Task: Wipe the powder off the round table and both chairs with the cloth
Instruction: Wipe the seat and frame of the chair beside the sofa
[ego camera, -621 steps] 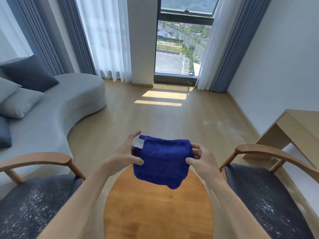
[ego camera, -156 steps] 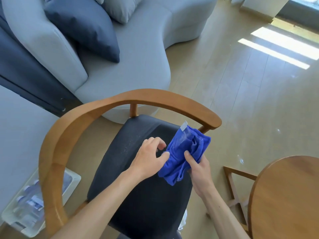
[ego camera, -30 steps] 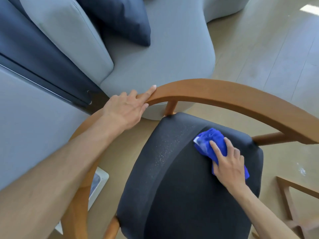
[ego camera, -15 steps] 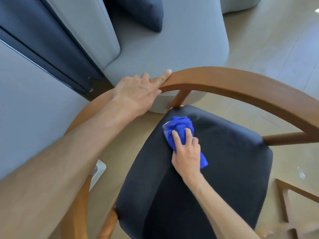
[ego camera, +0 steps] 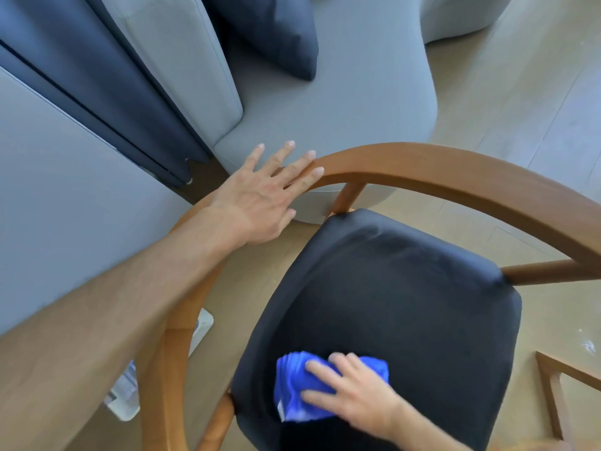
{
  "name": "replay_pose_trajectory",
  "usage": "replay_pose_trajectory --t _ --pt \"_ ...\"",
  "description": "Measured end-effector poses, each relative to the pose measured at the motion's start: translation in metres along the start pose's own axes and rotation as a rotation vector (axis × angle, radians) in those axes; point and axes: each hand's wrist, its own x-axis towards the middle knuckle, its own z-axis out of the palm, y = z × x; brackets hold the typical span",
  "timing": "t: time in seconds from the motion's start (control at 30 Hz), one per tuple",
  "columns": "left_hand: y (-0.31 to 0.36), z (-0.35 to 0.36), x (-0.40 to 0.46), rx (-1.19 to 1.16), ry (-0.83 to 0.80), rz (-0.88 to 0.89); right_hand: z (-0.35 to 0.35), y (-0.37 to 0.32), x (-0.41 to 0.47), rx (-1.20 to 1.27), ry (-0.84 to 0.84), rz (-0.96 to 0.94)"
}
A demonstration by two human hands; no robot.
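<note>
At 6 o'clock in the head view, low on the dark seat cushion (ego camera: 400, 288) of the wooden armchair (ego camera: 455, 180), lies the bunched blue cloth (ego camera: 292, 388). Right hand (ego camera: 354, 395) lies flat on the cloth, fingers spread and fairly straight, pressing it onto the cushion; hand and cloth are motion-blurred. Left hand (ego camera: 266, 196) at 11 o'clock: fingers straight and splayed, palm down over the curved wooden backrest rail, fingertips past the rail's outer edge; contact with the rail cannot be confirmed. Seat cushion shows no clear powder specks at this sharpness. Grey curved sofa (ego camera: 341, 102) at 12 o'clock, just behind the chair, with a navy cushion (ego camera: 273, 30) on it. Dark curtain (ego camera: 107, 92) at 10 o'clock. White plastic container (ego camera: 201, 330) on the floor at 8 o'clock, partly hidden by the rail. Wooden frame piece (ego camera: 553, 395) at 4 o'clock.
</note>
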Motion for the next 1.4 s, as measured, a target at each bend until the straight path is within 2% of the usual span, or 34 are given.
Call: replay_pose_trajectory --t 0.1,0.23,0.37,0.43,0.57,0.67,0.8,0.9,0.93,0.97,1.0,1.03,1.1,1.17,1.23,1.3,1.4 --pt "0.001 -0.001 0.000 0.018 0.026 -0.013 -0.017 0.066 0.007 -0.061 -0.015 0.155" --pt "0.001 0.000 0.003 -0.007 0.026 -0.026 -0.046 0.140 0.030 -0.075 0.094 0.600" --pt "0.003 0.000 0.003 -0.034 0.030 -0.028 -0.047 0.165 0.079 -0.013 0.164 1.110" --pt "0.002 -0.001 0.002 -0.049 0.027 -0.029 -0.038 0.156 0.102 -0.044 0.154 1.190" --pt "0.002 0.003 0.001 -0.049 0.033 -0.050 -0.033 0.124 0.126 -0.071 0.153 1.078" --pt "0.003 0.002 0.001 -0.044 0.020 -0.051 -0.020 0.074 0.137 -0.071 0.239 0.838" --pt "0.003 0.000 -0.001 -0.039 -0.001 -0.063 0.010 -0.024 0.125 0.086 0.177 0.488" --pt "0.000 -0.001 -0.002 -0.041 0.005 -0.071 0.023 -0.088 0.103 0.173 -0.007 0.263" --pt "0.001 -0.001 -0.002 -0.045 0.004 -0.075 0.027 -0.102 0.096 0.189 -0.185 0.290" --pt "0.001 -0.002 -0.002 -0.046 0.001 -0.079 0.026 -0.107 0.089 0.312 -0.386 0.365" --pt "0.001 -0.002 -0.002 -0.044 -0.003 -0.082 0.024 -0.107 0.080 0.441 -0.454 0.415" --pt "0.002 -0.003 -0.002 -0.041 -0.006 -0.084 0.019 -0.104 0.073 0.440 -0.492 0.367" --pt "0.003 -0.005 -0.001 -0.038 -0.005 -0.083 0.017 -0.079 0.046 0.139 -0.320 0.059" --pt "0.003 -0.006 0.000 -0.039 -0.001 -0.079 0.006 -0.031 0.020 0.042 -0.092 -0.125" --pt "0.003 -0.006 0.000 -0.025 0.005 -0.079 0.000 0.007 0.034 0.026 -0.009 -0.116" --pt "0.002 -0.004 0.001 -0.019 0.019 -0.080 -0.011 0.054 0.044 -0.033 -0.027 -0.073" --pt "0.002 -0.002 0.001 -0.027 0.030 -0.079 -0.037 0.128 0.049 -0.047 -0.010 0.174"
